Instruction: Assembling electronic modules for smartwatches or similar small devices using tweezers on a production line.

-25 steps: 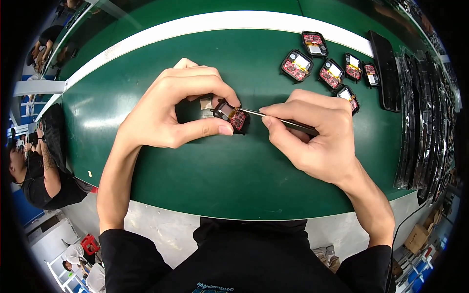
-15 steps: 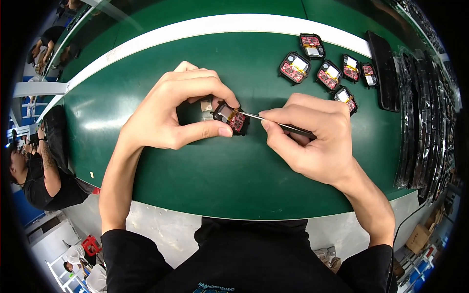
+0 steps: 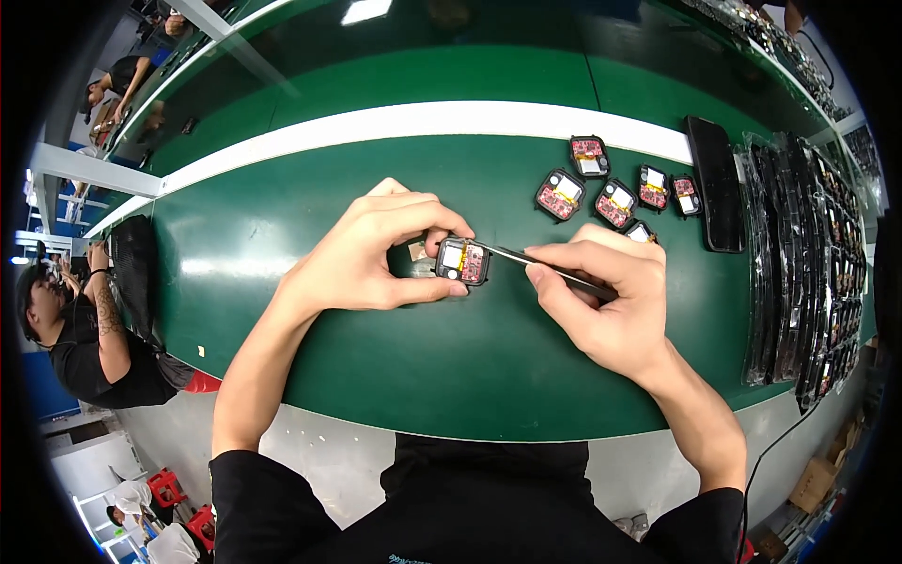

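Observation:
My left hand (image 3: 376, 249) pinches a small square black module (image 3: 461, 260) with a red circuit board and a pale patch, holding it just above the green table (image 3: 310, 310). My right hand (image 3: 611, 301) grips thin metal tweezers (image 3: 526, 257) whose tip touches the module's right edge. A small pale piece (image 3: 417, 250) lies on the table behind my left fingers.
Several more red-and-black modules (image 3: 611, 193) lie in a loose row to the upper right. A black flat tray (image 3: 716, 183) and stacked black trays (image 3: 808, 254) line the right side. A white stripe (image 3: 423, 122) crosses the table. A seated person (image 3: 80, 329) is at far left.
The module in my left hand has turned so its face shows more squarely. Both hands stay in nearly the same place, tweezers still at the module.

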`<state>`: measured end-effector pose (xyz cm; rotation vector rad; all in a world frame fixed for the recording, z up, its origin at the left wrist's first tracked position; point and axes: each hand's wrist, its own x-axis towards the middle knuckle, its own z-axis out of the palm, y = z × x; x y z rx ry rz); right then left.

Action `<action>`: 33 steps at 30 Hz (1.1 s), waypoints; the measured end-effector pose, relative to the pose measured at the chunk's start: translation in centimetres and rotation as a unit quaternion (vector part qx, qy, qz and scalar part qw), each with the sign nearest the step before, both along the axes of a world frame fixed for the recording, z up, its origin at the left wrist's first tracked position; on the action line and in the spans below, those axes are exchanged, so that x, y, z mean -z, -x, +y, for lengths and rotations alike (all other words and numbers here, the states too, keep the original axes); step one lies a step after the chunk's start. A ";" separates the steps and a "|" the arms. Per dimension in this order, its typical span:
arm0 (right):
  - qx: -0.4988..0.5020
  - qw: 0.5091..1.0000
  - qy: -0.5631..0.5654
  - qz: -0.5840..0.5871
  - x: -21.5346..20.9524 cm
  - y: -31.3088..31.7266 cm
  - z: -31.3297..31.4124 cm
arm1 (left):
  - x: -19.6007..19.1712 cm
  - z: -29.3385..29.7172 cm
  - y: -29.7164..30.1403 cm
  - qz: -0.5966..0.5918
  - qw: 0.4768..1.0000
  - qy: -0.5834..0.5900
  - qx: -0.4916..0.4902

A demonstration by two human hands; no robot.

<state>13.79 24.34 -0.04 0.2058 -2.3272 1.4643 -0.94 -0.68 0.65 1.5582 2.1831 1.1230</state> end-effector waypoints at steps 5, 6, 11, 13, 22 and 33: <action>-0.015 1.000 -0.003 -0.003 -0.8 -0.1 -0.6 | -0.4 -0.2 -0.3 0.044 0.996 0.014 -0.071; -0.013 1.000 -0.009 -0.004 -0.5 -0.1 -0.6 | -0.1 -0.2 -0.2 0.003 0.994 0.013 -0.108; 0.004 1.000 -0.017 -0.001 -0.7 -0.6 -0.7 | 0.7 0.4 0.0 -0.151 0.979 -0.098 -0.097; 0.002 1.000 -0.013 0.000 -0.5 -0.6 -0.6 | 0.0 0.2 -0.3 -0.197 0.975 -0.084 -0.067; 0.013 1.000 -0.028 -0.001 -0.1 -0.5 -0.4 | 1.0 -5.0 7.2 0.083 0.942 -0.095 -0.310; -0.005 0.999 -0.048 -0.013 -0.7 -0.3 -0.7 | 2.9 -21.7 25.1 0.163 0.620 0.123 -0.758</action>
